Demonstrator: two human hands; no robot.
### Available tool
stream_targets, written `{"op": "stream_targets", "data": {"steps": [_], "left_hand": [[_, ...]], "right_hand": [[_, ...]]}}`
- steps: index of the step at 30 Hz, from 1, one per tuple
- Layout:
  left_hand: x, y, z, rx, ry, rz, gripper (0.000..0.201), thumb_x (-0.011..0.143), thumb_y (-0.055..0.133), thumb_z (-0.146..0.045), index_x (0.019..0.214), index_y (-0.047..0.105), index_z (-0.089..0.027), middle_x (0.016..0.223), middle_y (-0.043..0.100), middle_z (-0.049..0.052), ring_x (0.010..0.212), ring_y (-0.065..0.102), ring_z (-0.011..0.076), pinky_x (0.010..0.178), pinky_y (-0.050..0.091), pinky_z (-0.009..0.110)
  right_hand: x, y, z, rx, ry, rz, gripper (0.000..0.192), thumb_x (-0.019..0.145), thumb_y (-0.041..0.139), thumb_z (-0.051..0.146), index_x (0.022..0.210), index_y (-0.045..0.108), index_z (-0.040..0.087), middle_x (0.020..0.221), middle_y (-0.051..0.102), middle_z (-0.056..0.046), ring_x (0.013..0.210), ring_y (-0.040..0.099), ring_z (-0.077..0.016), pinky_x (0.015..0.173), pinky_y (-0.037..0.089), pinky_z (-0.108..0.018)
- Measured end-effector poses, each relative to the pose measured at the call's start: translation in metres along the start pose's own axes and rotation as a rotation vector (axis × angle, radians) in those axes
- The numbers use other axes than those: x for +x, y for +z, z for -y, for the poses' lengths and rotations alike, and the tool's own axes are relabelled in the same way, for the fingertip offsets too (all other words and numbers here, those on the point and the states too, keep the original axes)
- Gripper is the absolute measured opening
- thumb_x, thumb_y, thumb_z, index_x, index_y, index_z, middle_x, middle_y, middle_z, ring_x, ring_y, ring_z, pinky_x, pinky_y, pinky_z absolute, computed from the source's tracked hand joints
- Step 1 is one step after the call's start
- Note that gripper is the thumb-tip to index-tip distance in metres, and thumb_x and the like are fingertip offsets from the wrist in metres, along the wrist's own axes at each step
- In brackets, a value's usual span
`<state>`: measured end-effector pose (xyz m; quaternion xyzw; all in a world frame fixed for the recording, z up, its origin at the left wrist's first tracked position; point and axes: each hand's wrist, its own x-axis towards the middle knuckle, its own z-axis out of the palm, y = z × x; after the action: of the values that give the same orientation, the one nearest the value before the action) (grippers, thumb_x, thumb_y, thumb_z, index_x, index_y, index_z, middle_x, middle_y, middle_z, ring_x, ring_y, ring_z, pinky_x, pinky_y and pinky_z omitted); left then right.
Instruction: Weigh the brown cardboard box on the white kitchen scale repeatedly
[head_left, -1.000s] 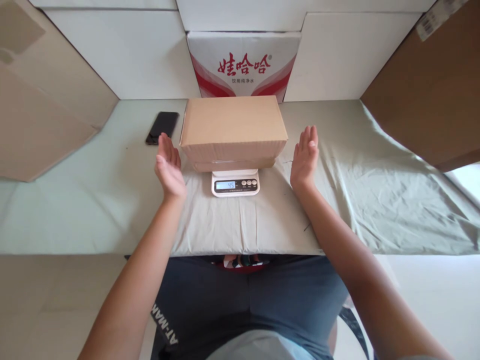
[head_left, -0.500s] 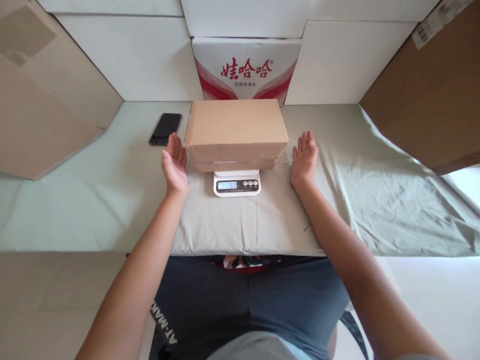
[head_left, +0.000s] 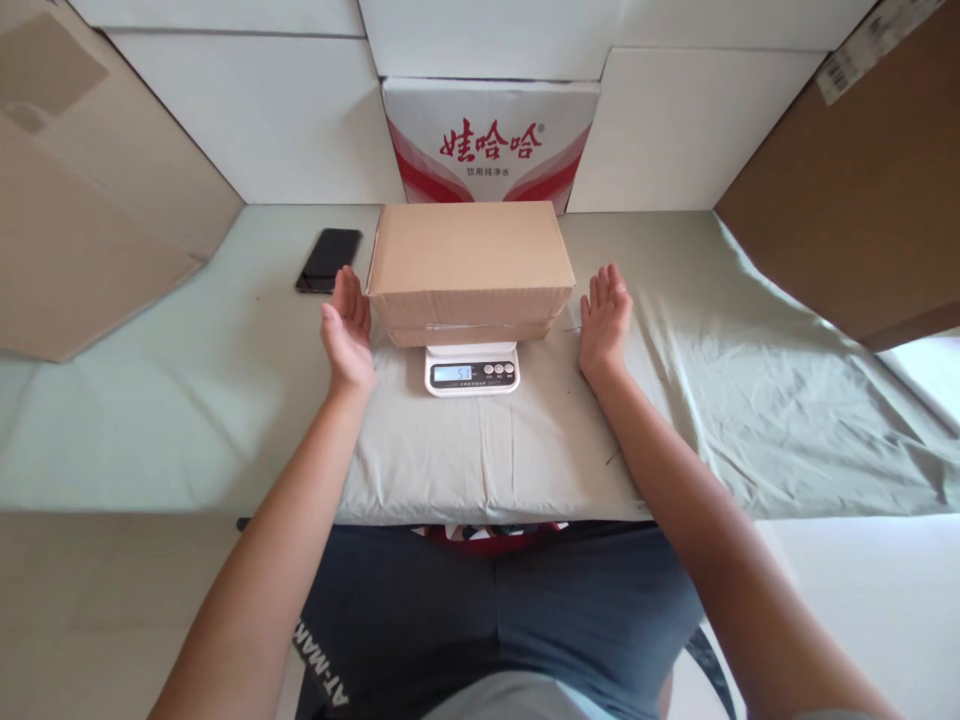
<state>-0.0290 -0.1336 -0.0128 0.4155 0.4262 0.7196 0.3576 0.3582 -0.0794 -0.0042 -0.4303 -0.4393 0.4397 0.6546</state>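
A brown cardboard box [head_left: 472, 250] rests on a small white digital scale [head_left: 472, 388], covering most of its platform. The scale's lit display and its round buttons face me. My left hand [head_left: 348, 330] is open beside the box's left end, fingers extended and palm turned inward. On the other side my right hand [head_left: 604, 318] is open too, its fingers straight and a small gap between it and the box. Neither hand holds anything.
A black phone [head_left: 328, 260] lies on the pale green cloth [head_left: 187, 420] behind my left hand. White boxes and a red-and-white carton [head_left: 491, 145] stand along the back. Large brown cartons flank the left [head_left: 90, 210] and right [head_left: 855, 200].
The view has shifted very slightly. Box, scale and both open hands keep their places relative to one another.
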Motion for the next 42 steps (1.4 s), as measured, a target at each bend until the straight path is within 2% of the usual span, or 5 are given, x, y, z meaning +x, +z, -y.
{"op": "stream_targets", "data": {"steps": [9, 19, 28, 38, 42], "left_hand": [[-0.003, 0.006, 0.0, 0.031, 0.04, -0.003, 0.1, 0.077, 0.063, -0.104, 0.153, 0.071, -0.04, 0.187, 0.046, 0.001, 0.18, 0.03, 0.0352, 0.146, 0.03, 0.053], [-0.002, 0.001, 0.004, 0.114, 0.067, 0.059, 0.106, 0.08, 0.05, -0.11, 0.162, 0.064, -0.043, 0.189, 0.041, -0.002, 0.181, 0.027, 0.0347, 0.146, 0.03, 0.05], [-0.014, 0.019, -0.008, -0.006, 0.07, 0.003, 0.102, 0.089, 0.065, -0.095, 0.163, 0.06, -0.025, 0.191, 0.038, 0.011, 0.18, 0.029, 0.0379, 0.147, 0.028, 0.051], [-0.015, 0.021, -0.009, -0.029, 0.081, 0.02, 0.104, 0.09, 0.068, -0.092, 0.164, 0.059, -0.02, 0.189, 0.041, 0.013, 0.179, 0.031, 0.0397, 0.143, 0.035, 0.052], [-0.023, 0.028, -0.018, -0.011, 0.117, 0.061, 0.097, 0.09, 0.068, -0.091, 0.161, 0.064, -0.025, 0.186, 0.047, 0.009, 0.177, 0.036, 0.0378, 0.141, 0.039, 0.049]], "right_hand": [[-0.014, 0.011, 0.013, -0.055, 0.001, 0.109, 0.113, 0.079, 0.048, 0.101, 0.172, 0.04, 0.037, 0.197, 0.023, 0.0, 0.187, 0.013, -0.0275, 0.155, 0.009, -0.052], [-0.021, 0.019, 0.022, -0.012, 0.019, 0.082, 0.107, 0.082, 0.049, 0.098, 0.171, 0.043, 0.038, 0.196, 0.027, 0.001, 0.186, 0.019, -0.0272, 0.154, 0.011, -0.054], [-0.021, 0.017, 0.023, -0.031, 0.003, 0.125, 0.101, 0.088, 0.037, 0.102, 0.169, 0.048, 0.043, 0.195, 0.032, 0.004, 0.186, 0.018, -0.0288, 0.153, 0.014, -0.06], [-0.024, 0.022, 0.026, 0.004, 0.059, 0.137, 0.105, 0.084, 0.042, 0.103, 0.167, 0.048, 0.04, 0.194, 0.034, 0.0, 0.186, 0.019, -0.0296, 0.153, 0.014, -0.061], [-0.035, 0.028, 0.031, 0.017, 0.029, 0.193, 0.099, 0.088, 0.043, 0.101, 0.167, 0.05, 0.041, 0.193, 0.036, 0.002, 0.185, 0.025, -0.0298, 0.153, 0.018, -0.059]]}}
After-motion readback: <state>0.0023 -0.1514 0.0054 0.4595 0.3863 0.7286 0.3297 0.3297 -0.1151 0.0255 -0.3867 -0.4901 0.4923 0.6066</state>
